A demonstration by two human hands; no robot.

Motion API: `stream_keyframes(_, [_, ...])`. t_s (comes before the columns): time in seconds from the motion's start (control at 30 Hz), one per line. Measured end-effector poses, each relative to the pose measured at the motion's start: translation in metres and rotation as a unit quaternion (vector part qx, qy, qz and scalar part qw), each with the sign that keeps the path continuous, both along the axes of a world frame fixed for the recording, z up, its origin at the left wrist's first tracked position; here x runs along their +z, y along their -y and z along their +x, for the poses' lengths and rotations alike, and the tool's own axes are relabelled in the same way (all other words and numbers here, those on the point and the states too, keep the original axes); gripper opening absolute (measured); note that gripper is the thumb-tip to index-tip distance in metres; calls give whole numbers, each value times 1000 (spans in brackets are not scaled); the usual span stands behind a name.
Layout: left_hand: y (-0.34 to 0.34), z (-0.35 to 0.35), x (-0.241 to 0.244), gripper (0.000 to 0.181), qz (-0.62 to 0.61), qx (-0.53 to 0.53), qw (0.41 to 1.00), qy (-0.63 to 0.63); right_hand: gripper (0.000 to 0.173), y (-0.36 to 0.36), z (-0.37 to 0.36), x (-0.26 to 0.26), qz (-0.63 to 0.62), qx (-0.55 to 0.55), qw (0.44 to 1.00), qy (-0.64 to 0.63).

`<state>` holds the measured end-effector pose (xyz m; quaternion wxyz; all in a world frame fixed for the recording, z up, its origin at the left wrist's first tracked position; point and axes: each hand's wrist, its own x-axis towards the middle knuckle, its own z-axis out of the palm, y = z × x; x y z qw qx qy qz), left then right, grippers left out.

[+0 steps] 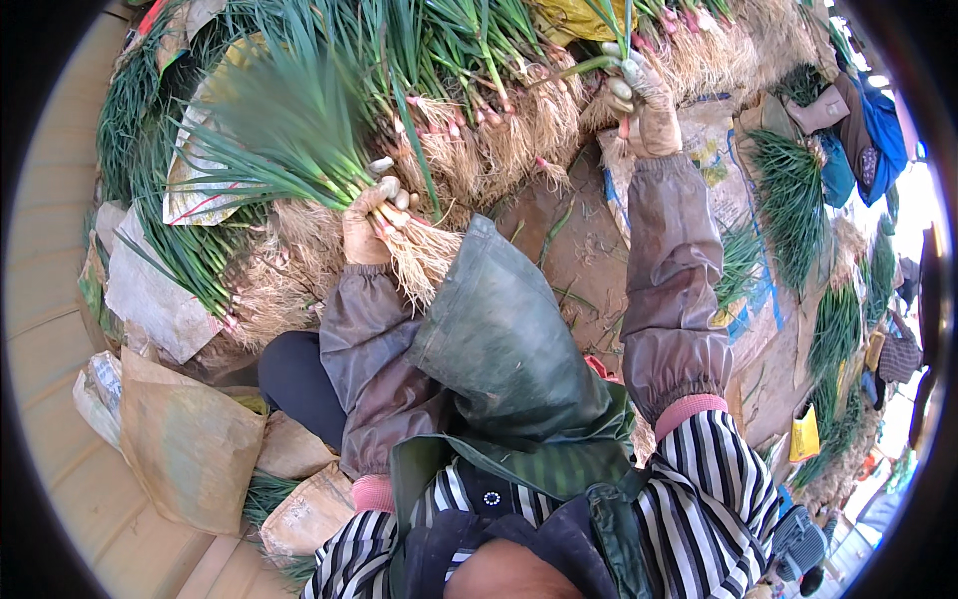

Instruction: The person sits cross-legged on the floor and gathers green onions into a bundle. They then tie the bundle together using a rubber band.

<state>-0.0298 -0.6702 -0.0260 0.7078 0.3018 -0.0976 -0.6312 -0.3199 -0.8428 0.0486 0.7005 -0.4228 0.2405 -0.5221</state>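
Note:
My left hand (367, 228) is closed around a bunch of green allium plants (329, 176), held by their pale pinkish lower stems. The leaves fan out to the upper left, partly blurred, and the fringe of roots (426, 258) hangs at the right. Farther up and to the right, my right hand (650, 101) grips an allium stalk (626, 34); its leaves point upward and a pink base shows under the fingers. Pale covers sit on several fingertips of both hands. Beyond and between the hands lies a long heap of the same plants (479, 90), roots towards me.
A dark green apron (509, 322) covers my lap. Brown soil (591, 262) with loose leaves shows between my arms. Woven sacks (187, 442) lie at the left beside a panelled wall (45, 299). More bundles (789, 202) and a person's boot (819, 111) are at the right.

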Motion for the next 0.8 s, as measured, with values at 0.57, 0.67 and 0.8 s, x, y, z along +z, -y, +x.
stream_keyframes(0.57, [-1,3,-3,38,41,-8,999,14,50,75,96,-69,-155,-64,661,-731])
stream_keyframes(0.67, [-5,5,-3,42,45,7,999,17,30,78,88,-46,-27,-58,780,-623])
stream_keyframes(0.8, [-3,4,-4,40,39,8,999,17,28,98,40,-41,-159,-76,877,-447])
